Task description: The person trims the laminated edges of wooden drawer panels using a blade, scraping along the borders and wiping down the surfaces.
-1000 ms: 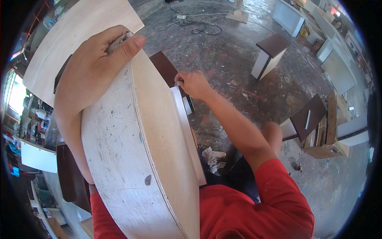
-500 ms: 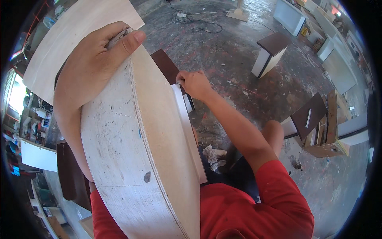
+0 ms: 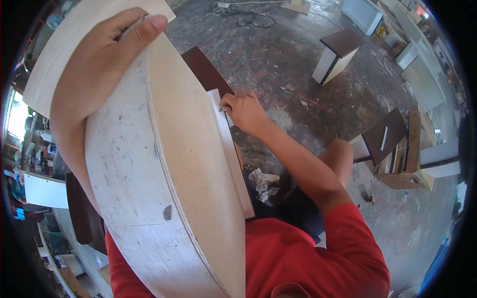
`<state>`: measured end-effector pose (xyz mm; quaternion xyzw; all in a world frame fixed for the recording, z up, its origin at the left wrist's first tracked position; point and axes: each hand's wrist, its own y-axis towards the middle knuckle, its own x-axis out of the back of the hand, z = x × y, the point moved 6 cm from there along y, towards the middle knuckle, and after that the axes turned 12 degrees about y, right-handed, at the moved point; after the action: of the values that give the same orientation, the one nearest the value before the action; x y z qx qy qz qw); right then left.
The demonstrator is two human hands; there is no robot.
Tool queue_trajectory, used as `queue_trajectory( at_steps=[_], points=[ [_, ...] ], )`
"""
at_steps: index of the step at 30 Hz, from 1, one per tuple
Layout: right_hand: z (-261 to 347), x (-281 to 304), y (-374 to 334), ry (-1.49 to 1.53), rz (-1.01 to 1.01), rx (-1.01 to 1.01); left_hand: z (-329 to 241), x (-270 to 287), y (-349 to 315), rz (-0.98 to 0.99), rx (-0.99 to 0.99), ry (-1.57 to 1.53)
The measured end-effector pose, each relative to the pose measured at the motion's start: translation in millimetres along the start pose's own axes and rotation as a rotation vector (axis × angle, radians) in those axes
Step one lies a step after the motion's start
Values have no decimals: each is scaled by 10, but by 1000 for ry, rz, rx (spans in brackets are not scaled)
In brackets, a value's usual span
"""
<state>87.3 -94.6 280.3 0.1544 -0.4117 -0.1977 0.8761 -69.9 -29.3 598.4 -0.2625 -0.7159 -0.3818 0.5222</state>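
A big plywood panel [image 3: 191,144] with a scuffed whitish edge face stands tilted in front of my body. My left hand [image 3: 94,59] is closed over its far upper end, thumb lying across the corner; the forearm passes behind the panel's left side. Along the panel's right side runs a narrow white board [image 3: 228,141]. My right hand [image 3: 246,113] is at this board's edge near its far end, fingers curled and pinched together. What lies between those fingertips is too small to make out. A dark brown board [image 3: 206,72] shows just beyond my right hand.
A brown-topped white drawer [image 3: 343,44] stands on the stained floor. Another drawer with a brown front [image 3: 387,134] sits at right beside a wooden frame [image 3: 412,149]. Crumpled paper [image 3: 263,184] lies near my leg. A pale sheet [image 3: 59,64] and cables [image 3: 253,20] are farther off.
The plywood panel and my left hand have shifted slightly left and up in view. My right hand has slid along the white board's edge, toward me and away from its far end.
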Motion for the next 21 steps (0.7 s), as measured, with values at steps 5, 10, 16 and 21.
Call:
queue_trajectory(
  at_steps=[5, 10, 16, 21],
  points=[
    [146, 41, -229, 23, -14, 65, -48, -56, -30, 25, 20, -61],
    [208, 38, -521, 41, 59, -7, -61, -89, 9, 79, -20, -65],
    [450, 38, -891, 85, 54, 39, -65, 24, -105, 2, 119, -77],
    [341, 134, -1076, 56, 27, -28, 20, -201, -103, -19, 75, -80]
  ],
)
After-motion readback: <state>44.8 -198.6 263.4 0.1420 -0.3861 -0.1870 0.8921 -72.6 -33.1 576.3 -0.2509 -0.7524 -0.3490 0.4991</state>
